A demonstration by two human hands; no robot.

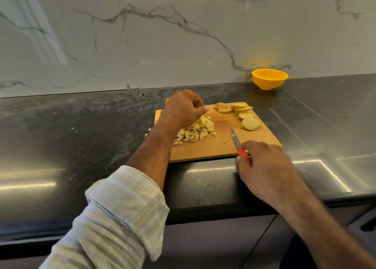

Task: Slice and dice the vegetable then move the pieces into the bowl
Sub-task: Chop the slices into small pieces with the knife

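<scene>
1. The left hand [183, 109] hovers loosely curled over the diced pile [195, 131]; whether its fingers pinch a bit I cannot tell.
2. Those pale cubes on the cutting board [262, 140] look light, damp and likely to scatter, so I'd scoop them rather than pinch.
3. The right hand [266, 165] grips the red-handled knife [236, 139].
4. The uncut slices [244, 113], round, yellowish, skin-edged, lie at the board's far right; firm, probably slippery, best pinned flat.
5. The yellow bowl [269, 79] waits well apart on the worktop [81, 126].

I see my left hand [183, 108] curled above pale diced potato pieces [196, 131] on the wooden cutting board [205, 148]; my right hand [264, 167] grips a red-handled knife [237, 142].
</scene>
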